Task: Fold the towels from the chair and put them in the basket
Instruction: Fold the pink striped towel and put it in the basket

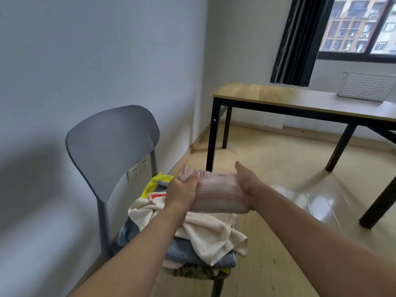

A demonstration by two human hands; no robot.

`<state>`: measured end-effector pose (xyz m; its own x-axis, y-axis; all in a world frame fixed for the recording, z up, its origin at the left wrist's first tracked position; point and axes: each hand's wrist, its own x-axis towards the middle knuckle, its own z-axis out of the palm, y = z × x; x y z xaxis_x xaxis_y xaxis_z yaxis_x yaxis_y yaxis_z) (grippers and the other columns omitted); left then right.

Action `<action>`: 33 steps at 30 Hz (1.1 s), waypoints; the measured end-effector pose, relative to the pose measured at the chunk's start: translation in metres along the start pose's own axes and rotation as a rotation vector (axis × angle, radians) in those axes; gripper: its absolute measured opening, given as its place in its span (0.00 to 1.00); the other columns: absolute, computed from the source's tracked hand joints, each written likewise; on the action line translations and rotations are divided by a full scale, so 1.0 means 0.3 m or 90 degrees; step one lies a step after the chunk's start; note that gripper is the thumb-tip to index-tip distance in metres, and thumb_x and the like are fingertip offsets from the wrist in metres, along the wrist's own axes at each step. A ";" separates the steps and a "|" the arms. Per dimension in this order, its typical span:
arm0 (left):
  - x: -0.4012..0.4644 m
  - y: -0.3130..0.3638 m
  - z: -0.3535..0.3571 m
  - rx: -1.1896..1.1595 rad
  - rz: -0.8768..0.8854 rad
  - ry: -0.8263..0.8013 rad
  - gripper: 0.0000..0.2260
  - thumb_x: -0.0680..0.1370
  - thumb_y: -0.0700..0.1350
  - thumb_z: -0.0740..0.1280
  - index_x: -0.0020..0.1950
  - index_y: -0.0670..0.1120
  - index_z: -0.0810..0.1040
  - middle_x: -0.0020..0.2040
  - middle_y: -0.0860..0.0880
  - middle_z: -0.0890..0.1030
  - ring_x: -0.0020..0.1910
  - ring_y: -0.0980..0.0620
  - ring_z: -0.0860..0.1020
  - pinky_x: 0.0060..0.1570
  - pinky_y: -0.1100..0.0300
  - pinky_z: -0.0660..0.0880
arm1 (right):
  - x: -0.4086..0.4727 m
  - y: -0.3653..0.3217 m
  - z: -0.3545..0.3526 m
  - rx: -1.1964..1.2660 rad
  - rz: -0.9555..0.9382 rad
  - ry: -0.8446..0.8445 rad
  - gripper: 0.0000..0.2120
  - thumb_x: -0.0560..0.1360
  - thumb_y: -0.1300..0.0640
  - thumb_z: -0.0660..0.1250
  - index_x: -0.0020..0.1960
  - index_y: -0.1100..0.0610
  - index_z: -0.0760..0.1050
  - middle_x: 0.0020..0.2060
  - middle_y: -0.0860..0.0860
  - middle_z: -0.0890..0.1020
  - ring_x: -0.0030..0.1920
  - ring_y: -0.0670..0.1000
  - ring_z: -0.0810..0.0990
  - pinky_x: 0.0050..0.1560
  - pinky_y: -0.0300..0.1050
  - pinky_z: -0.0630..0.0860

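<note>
Grey chair [111,146] at left carries a heap of towels [205,234]. Above the heap, left hand [182,194] grips one end of a folded pink towel [220,194]; right hand [248,183] clasps the other end. White basket [364,86] stands on the counter [278,97], far right.

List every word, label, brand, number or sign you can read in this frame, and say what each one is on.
None can be read.
Yellow cloth on the chair: a red and white patch shows, but no letters can be made out.
Pink towel, basket, table, wall sockets: no print visible.
Buildings through the window: too far and blurred for any sign.
</note>
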<state>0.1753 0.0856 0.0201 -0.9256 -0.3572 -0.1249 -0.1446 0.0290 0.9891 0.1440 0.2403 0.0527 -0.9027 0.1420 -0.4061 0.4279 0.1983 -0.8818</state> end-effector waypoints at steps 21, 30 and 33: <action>0.131 -0.006 0.159 0.140 0.178 0.025 0.12 0.82 0.50 0.57 0.47 0.44 0.73 0.43 0.48 0.76 0.46 0.47 0.74 0.47 0.57 0.66 | 0.117 0.068 -0.094 -0.190 -0.235 0.176 0.13 0.81 0.57 0.49 0.63 0.59 0.63 0.53 0.57 0.75 0.48 0.56 0.73 0.46 0.48 0.67; 0.536 -0.007 0.375 0.192 0.108 -0.017 0.12 0.82 0.49 0.57 0.47 0.43 0.74 0.38 0.52 0.73 0.42 0.49 0.72 0.43 0.58 0.64 | 0.555 -0.041 -0.099 -0.182 -0.125 0.185 0.14 0.82 0.54 0.49 0.64 0.57 0.64 0.57 0.57 0.76 0.52 0.58 0.74 0.50 0.49 0.69; 0.596 0.212 0.412 0.187 0.084 -0.060 0.15 0.82 0.52 0.56 0.49 0.43 0.75 0.41 0.49 0.76 0.43 0.48 0.75 0.44 0.54 0.71 | 0.557 -0.219 -0.163 -0.152 -0.104 0.192 0.15 0.83 0.53 0.49 0.65 0.57 0.64 0.58 0.57 0.75 0.50 0.56 0.71 0.50 0.47 0.67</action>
<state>-0.0425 0.1390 0.0508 -0.9694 -0.2447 -0.0172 -0.1030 0.3423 0.9339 -0.0329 0.2984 0.0545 -0.9213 0.3610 -0.1447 0.3099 0.4566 -0.8339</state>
